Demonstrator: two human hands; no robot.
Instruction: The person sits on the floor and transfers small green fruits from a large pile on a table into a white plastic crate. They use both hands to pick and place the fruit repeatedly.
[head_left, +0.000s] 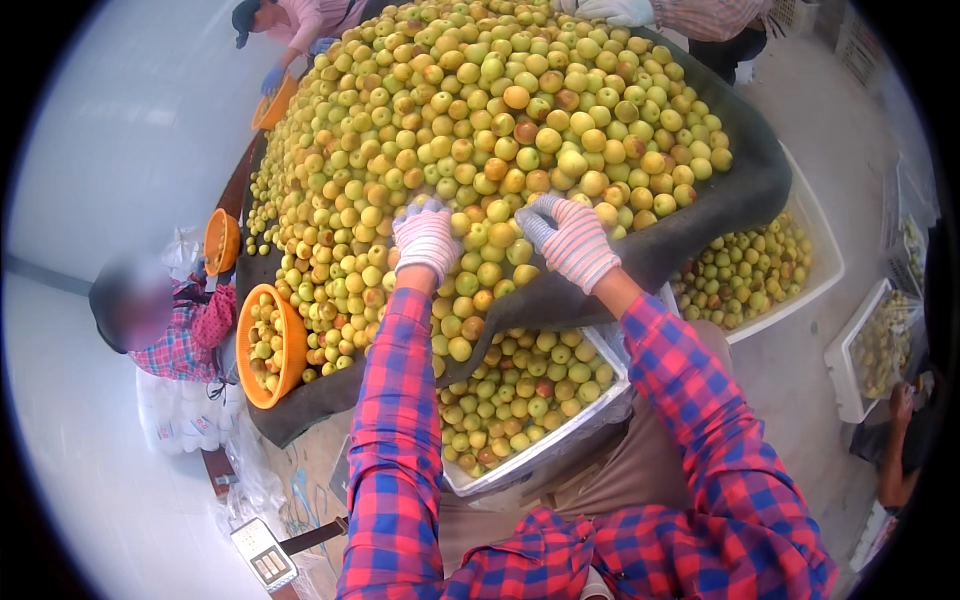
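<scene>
A large heap of yellow-green jujube-like fruits (465, 112) covers a table lined with dark cloth (675, 232). My left hand (426, 234), in a striped knit glove, rests on the heap with its fingers bent among the fruits; whether it grips one is hidden. To its right is my right hand (568, 238), gloved alike, with thumb and fingertips curled down at the fruits near the cloth's edge; its grasp is unclear. Below my hands, a white crate (544, 448) lined with plastic holds more of these fruits.
An orange basket (300, 349) of fruits stands at the table's left corner. Another white crate (829, 262) of fruits is at the right. Co-workers are at the left, top and far right, two with orange baskets. A small electronic device (262, 553) with buttons is at the lower left.
</scene>
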